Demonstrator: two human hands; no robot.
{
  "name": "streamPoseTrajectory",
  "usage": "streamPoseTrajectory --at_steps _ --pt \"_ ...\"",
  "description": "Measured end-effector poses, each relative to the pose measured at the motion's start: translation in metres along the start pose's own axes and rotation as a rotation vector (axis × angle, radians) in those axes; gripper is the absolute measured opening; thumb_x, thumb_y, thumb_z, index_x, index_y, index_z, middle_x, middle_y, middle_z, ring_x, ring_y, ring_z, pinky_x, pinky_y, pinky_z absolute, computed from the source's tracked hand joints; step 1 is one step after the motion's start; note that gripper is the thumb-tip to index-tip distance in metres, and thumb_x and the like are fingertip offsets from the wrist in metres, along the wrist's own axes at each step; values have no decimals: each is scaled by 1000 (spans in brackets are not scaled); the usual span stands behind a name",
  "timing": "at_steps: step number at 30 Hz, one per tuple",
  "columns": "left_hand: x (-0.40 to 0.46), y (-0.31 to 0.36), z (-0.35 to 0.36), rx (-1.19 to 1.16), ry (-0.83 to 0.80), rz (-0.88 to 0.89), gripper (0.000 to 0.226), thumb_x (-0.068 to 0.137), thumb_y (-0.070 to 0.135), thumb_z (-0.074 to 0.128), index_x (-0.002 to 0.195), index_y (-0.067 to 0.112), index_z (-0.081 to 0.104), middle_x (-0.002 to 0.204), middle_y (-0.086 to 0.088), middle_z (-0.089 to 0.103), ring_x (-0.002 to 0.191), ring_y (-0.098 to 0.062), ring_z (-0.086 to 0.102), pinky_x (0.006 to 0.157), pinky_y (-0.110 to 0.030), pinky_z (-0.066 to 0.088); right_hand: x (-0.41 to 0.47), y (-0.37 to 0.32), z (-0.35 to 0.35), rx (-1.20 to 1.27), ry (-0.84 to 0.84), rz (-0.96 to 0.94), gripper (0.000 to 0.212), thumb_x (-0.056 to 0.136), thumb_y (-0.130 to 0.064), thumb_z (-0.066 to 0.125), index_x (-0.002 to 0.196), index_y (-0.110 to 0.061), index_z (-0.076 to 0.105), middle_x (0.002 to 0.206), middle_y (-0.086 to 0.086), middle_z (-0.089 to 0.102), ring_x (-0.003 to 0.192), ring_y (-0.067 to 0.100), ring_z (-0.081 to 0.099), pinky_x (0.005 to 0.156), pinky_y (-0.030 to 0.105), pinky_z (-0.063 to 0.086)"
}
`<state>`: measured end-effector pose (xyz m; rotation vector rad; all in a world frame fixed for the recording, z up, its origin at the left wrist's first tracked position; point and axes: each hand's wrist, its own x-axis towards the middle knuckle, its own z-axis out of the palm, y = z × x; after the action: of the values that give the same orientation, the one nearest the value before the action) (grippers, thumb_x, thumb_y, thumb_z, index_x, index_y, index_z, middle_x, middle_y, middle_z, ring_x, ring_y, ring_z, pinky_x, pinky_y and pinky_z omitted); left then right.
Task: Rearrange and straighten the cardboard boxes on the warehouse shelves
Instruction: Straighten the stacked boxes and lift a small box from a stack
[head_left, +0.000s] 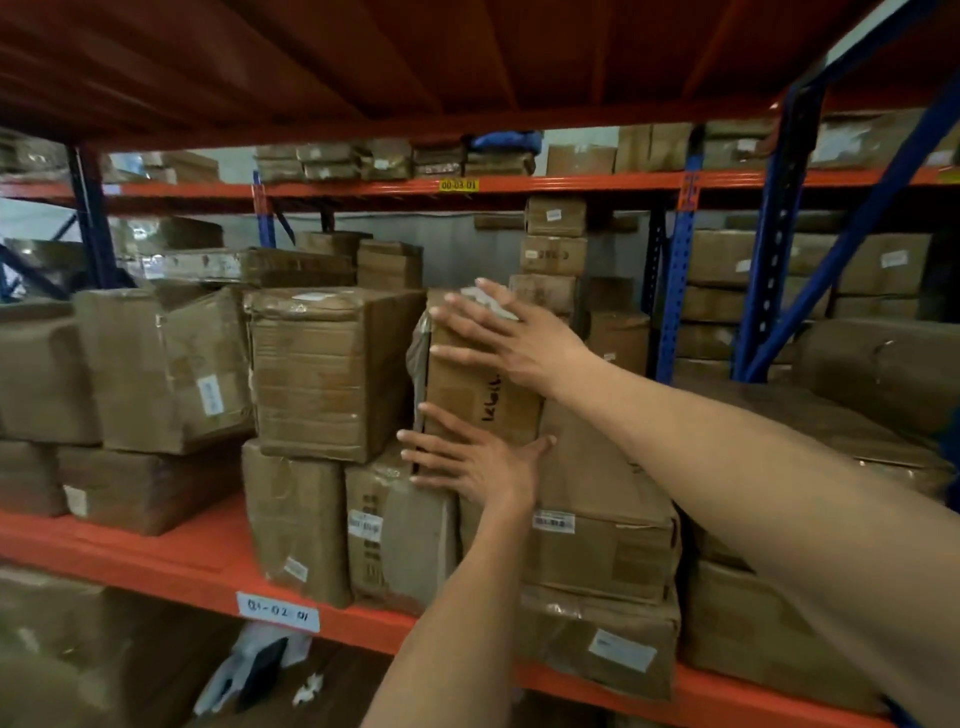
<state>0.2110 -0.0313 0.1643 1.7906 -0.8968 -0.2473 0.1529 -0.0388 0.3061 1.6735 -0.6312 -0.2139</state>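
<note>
Both hands flat on an upright cardboard box (480, 379) just right of frame centre, middle tier of an orange shelf (171, 566). Right hand (511, 338), at one o'clock from the left, spread across the upper front and top edge, fingers open and pressing, not curled around anything. Left hand (475, 462), at six o'clock on the box, splayed over its lower edge where it meets the wider carton (602, 540) beneath, thumb out to three o'clock; a steadying grip, not a clasp. Placement high and low probably to square the tall box without tipping it. A taped box (324, 374) at nine o'clock, narrow gap between, likely the line to match.
</note>
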Motion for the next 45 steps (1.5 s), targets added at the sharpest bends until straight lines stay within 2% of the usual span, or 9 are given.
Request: streamPoseTrajectory --at_steps 6,10,14,17,23,28,33,41,45 --pt "27 -11 11 28 43 130 172 49 73 85 142 9 -45 158 -40 -1 147 -55 3 118 -67 6 24 3 3 -132 14 -55 141 74 -15 84 151 -23 -34 161 13 -34 148 34 -28 121 58 -8" --pt "54 -28 -1 88 43 299 169 46 70 86 149 7 -31 155 -42 4 146 -55 7 120 -66 3 51 5 -6 -176 -74 -155 131 81 -19 80 153 -24 -29 162 13 -31 149 33 -26 120 57 -10" --pt "84 -36 -20 201 4 467 165 47 70 85 152 5 -23 155 -42 6 145 -54 9 119 -67 1 74 14 -16 36 -256 -89 142 70 -35 88 155 -34 -26 165 13 -23 151 34 -22 115 73 4" --pt "94 -36 -30 308 -21 574 164 47 73 83 151 5 -24 154 -42 9 144 -54 12 116 -71 6 63 17 -16 138 -214 -48 158 51 -48 94 155 -34 -24 165 21 -11 151 41 -8 113 66 26" --pt "93 -20 -35 479 -75 947 163 53 68 85 151 10 -32 157 -40 2 146 -55 2 111 -76 -7 -9 -1 17 271 -217 261 150 60 -54 87 153 -27 -28 157 27 1 143 45 4 108 59 34" --pt "69 9 -30 628 -110 1300 153 61 61 83 153 14 -30 156 -36 5 145 -53 2 109 -82 -2 -88 -37 30 509 -315 597 162 44 -60 92 157 -28 -21 155 28 7 140 46 4 114 61 30" --pt "18 28 -10 672 -108 1370 147 66 48 84 152 13 -31 155 -37 2 145 -54 -1 107 -83 -4 -147 -42 39 535 -347 678 162 45 -61 91 156 -27 -23 153 28 6 141 47 5 117 60 24" --pt "30 79 -24 716 71 1447 146 66 67 77 156 7 -20 153 -41 14 144 -57 16 111 -78 10 -146 0 43 481 -206 706 157 46 -61 91 159 -23 -11 151 32 13 138 49 12 115 62 25" --pt "11 113 -21 687 125 1475 134 74 62 73 157 8 -16 152 -42 18 144 -57 18 111 -79 11 -168 32 48 476 -170 757 155 47 -55 94 159 -26 -8 152 32 14 141 50 12 118 62 20"
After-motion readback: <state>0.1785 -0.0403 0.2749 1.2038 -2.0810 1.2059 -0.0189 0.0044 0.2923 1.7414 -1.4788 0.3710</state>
